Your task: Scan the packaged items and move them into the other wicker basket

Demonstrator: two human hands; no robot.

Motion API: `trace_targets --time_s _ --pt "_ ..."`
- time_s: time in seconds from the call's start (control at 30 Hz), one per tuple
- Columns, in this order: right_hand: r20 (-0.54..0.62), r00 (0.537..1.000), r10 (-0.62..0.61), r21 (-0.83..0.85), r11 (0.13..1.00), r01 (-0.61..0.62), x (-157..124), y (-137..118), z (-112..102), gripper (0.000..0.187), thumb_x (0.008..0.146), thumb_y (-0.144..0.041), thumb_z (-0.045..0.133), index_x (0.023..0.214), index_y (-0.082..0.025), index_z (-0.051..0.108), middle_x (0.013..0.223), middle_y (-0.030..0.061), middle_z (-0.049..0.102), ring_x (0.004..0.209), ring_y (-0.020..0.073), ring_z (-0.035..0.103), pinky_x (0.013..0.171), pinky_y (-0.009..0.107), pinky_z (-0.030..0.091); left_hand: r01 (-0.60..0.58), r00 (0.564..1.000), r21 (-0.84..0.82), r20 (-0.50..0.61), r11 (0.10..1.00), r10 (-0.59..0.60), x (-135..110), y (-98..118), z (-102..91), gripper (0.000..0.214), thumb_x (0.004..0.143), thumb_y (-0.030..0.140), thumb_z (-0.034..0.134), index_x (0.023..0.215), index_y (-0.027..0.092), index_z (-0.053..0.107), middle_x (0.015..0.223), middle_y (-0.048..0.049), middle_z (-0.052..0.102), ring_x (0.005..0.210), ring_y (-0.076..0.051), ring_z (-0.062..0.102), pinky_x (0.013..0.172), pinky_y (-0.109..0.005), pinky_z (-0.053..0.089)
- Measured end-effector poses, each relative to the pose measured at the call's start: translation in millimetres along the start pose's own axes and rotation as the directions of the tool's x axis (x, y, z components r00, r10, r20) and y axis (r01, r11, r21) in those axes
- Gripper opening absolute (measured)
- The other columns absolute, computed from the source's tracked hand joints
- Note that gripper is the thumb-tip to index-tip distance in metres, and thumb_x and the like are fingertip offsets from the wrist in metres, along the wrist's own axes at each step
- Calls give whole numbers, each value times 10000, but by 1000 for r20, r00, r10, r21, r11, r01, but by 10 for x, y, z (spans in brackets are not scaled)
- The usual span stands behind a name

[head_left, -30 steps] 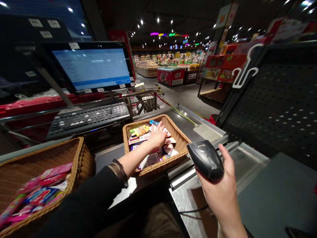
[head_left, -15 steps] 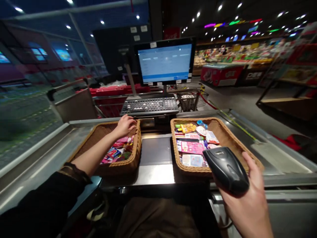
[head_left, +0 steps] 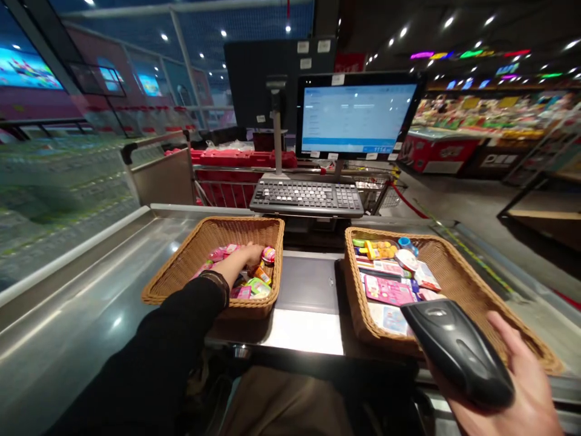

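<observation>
My left hand reaches into the left wicker basket and lies among several small colourful packets; its fingers are curled down on the packets, and what they hold is hidden. My right hand is at the lower right, wrapped round a black handheld barcode scanner. The scanner hangs over the near edge of the right wicker basket, which holds several flat packets and small toys.
A keyboard and a lit till screen stand behind the baskets. A flat scanner plate lies between them. A steel counter runs off to the left. Red shopping trolleys and shop shelves fill the background.
My left hand left the right basket, crossed to the left basket and has sunk deeper among its packets. The view swung left. My right hand with the scanner dropped lower right.
</observation>
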State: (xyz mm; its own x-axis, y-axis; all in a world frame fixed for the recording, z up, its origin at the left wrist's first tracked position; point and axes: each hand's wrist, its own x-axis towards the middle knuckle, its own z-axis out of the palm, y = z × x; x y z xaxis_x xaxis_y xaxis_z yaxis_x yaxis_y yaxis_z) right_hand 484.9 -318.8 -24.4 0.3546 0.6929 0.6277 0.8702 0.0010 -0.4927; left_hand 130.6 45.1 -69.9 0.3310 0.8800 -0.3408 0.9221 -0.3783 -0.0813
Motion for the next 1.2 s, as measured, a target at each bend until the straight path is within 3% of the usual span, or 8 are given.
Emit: trace_targets --time_s 0.13,0.27,0.47,0.67,0.77,0.9,1.0,1.2 --pt "38 999 -17 -39 999 19 30 -43 63 823 848 -551 633 1548 -239 334 1569 164 408 1399 509 425 1134 686 367 11 999 10 38 1000 -12 80 12 40 588 641 177 749 1224 179 678 1287 -178 672 1176 -332 616 982 -403 495" --pt "72 994 -78 -23 997 80 44 -68 106 709 876 -458 626 1512 -258 384 1618 109 352 1435 444 413 1210 605 324 40 997 25 66 999 -42 126 37 42 507 633 175 777 1131 106 709 1245 -203 684 1152 -336 631 990 -393 493" --pt "116 993 22 -32 999 -18 -4 15 91 615 827 -517 670 1363 -240 551 1621 108 352 1402 493 429 1145 658 371 62 996 27 70 998 -63 53 65 6 370 909 329 687 1234 159 639 1274 -127 646 1155 -287 620 977 -490 520" --pt "87 996 -35 18 999 34 29 -75 126 576 835 -477 671 1342 -226 564 1612 127 353 1414 467 416 1167 658 329 22 999 47 -33 999 -21 -69 76 -111 274 736 181 739 1010 190 743 1206 -156 707 1322 -422 468 1079 -780 198" --pt "83 996 -24 60 998 19 64 -195 162 552 839 -421 679 1346 -238 558 1605 125 361 1433 425 413 1187 631 325 -6 997 85 -76 996 12 -148 67 -223 216 712 179 733 925 207 750 1198 -149 707 1324 -410 443 1095 -805 74" --pt "100 994 -43 126 992 30 96 -338 239 497 835 -363 692 1303 -233 583 1607 134 345 1437 405 417 1185 631 335 -39 987 150 -149 988 61 -433 37 -422 210 733 199 720 942 197 739 1205 -157 677 1308 -395 436 1098 -811 45" --pt "100 989 -108 139 986 93 104 -423 311 403 852 -321 679 1243 -244 626 1612 120 335 1459 405 385 1190 636 321 -95 935 175 -323 980 148 -793 41 -547 207 789 249 705 986 187 722 1217 -154 644 1333 -392 417 1108 -810 53" --pt "163 979 -125 151 983 101 132 -586 427 282 861 -314 643 1118 -202 665 1607 147 329 1468 418 357 1173 664 318 -219 717 151 -646 964 264 -1399 208 -632 290 881 309 644 1156 220 669 1229 -122 646 1385 -349 406 1177 -750 15"
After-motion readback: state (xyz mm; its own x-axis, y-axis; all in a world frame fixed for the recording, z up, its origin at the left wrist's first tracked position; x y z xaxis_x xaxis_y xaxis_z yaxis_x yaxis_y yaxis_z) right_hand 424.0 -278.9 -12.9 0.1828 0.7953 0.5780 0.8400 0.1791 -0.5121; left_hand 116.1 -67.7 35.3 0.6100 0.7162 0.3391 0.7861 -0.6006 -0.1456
